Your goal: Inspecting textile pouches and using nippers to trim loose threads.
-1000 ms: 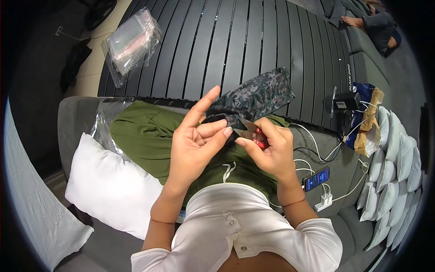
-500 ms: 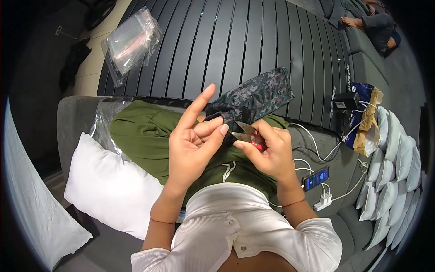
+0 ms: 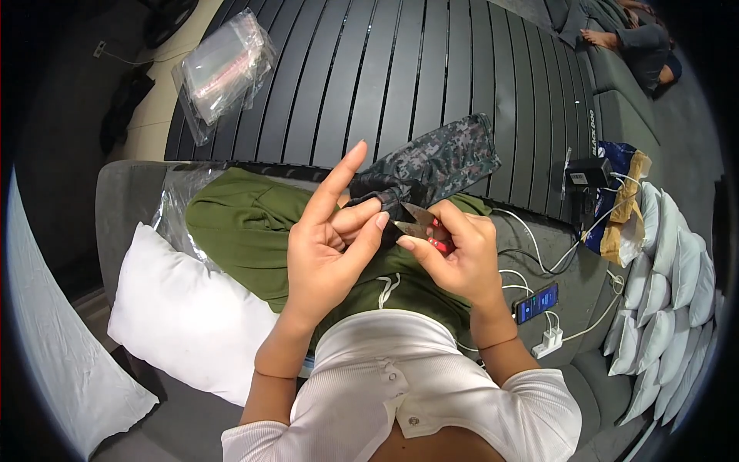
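A dark camouflage-print fabric piece [image 3: 443, 154], shaped like a tube or sleeve, stretches from my fingers over the table's near edge. My left hand [image 3: 327, 242] pinches its dark near end between thumb and fingers, with the index finger pointing up and away. In my right hand [image 3: 462, 246] is a pair of small thread snips [image 3: 418, 219] with metal blades and red on the handles. Their blades stand apart at the dark edge of the fabric, beside my left fingertips. Whether a thread lies between the blades is too small to tell.
Ahead stands a black slatted table [image 3: 385, 85] with clear plastic bags [image 3: 231, 69] on it. A white pillow [image 3: 181, 316] lies at left. On the right are a phone [image 3: 536, 302], a white charger [image 3: 548, 340], cables, a black adapter [image 3: 587, 172] and stacked white cushions [image 3: 662, 308]. Another person's foot [image 3: 599, 37] shows far right.
The snips have shifted very slightly at the fabric's edge. Both hands keep their holds, and the fabric lies almost as before.
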Available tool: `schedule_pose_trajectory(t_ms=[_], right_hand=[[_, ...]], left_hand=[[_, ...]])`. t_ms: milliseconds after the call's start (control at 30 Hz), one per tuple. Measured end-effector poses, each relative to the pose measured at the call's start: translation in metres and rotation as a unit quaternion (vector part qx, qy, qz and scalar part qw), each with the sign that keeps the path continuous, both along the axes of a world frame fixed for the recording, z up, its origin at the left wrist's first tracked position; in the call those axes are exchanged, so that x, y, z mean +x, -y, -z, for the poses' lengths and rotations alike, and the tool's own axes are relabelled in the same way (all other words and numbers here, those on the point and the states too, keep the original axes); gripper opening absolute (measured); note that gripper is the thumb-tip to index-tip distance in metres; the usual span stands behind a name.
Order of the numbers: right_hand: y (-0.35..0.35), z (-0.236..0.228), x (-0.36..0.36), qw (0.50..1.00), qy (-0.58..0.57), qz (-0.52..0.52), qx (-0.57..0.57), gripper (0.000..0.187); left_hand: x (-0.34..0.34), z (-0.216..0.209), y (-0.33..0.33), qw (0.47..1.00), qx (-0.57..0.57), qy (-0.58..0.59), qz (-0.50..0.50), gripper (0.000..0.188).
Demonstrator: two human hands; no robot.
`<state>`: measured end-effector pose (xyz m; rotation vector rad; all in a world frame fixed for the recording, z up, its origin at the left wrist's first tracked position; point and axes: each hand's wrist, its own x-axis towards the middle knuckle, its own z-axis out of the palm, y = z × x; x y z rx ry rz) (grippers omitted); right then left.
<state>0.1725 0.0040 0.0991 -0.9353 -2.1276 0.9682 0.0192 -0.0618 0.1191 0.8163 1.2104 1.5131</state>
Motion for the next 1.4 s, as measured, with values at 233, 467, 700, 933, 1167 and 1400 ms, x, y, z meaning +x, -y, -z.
schedule_pose_trajectory(t_ms=[233,467,700,933,1167,1400], right_hand=[[-0.004,-0.002,0.003,0.997,-0.02,-0.076,0.005,0.033],[-0.01,-0.002,0.013,0.999,-0.004,0.001,0.035,0.034],[-0.011,0.002,0.007,0.999,0.008,0.012,0.043,0.033],[-0.015,0.003,0.002,0.996,0.012,-0.011,0.088,0.036],[-0.018,0.0,0.0,0.988,0.036,-0.018,0.149,0.035],[-0.02,-0.001,0.0,0.978,0.056,-0.013,0.198,0.032]], left_hand=[[0.005,-0.004,-0.004,1.0,-0.016,0.024,-0.011,0.057],[-0.004,0.004,-0.005,0.996,-0.04,0.081,0.001,0.055],[-0.001,-0.002,-0.007,0.996,-0.044,0.071,0.027,0.057],[-0.005,0.004,-0.004,0.993,-0.052,0.091,0.059,0.057],[-0.008,0.0,-0.005,0.983,-0.07,0.153,0.075,0.055],[-0.013,0.006,-0.004,0.952,-0.082,0.283,0.087,0.053]])
